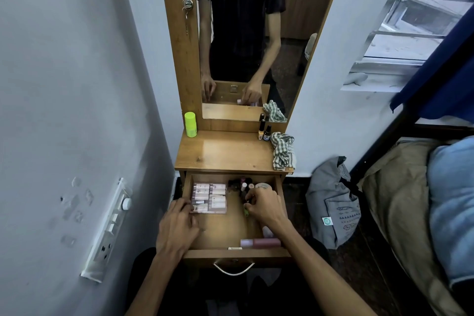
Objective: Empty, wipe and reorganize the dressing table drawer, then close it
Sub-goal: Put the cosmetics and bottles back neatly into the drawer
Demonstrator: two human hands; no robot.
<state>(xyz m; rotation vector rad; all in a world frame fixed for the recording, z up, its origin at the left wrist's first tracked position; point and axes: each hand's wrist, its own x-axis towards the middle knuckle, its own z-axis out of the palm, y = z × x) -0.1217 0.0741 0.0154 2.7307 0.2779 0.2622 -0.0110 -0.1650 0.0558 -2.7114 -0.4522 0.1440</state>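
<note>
A narrow wooden dressing table (225, 151) stands against a white wall, its tall mirror (251, 33) reflecting the person's dark shirt and both arms. Below the tabletop the drawer (230, 253) is pulled fully out toward the person, its curved metal handle (233, 270) at the near edge.

Both hands reach down into the drawer, well apart from each other. The left hand (177, 226) lies at the drawer's left side, fingers stretched forward and touching the near edge of a clear pack of small white and pink bottles (209, 197). The right hand (266, 206) is at the back right, fingers curled among a cluster of small cosmetic bottles (243, 185); whether it actually grips one cannot be told. A pink tube (260, 243) lies along the drawer's front right corner, beneath the right forearm.

On the tabletop, a checked cloth (283, 151) hangs at the right edge, two small dark-capped bottles (264, 131) stand behind it, and a lime-green container (190, 124) stands at the back left.
</note>
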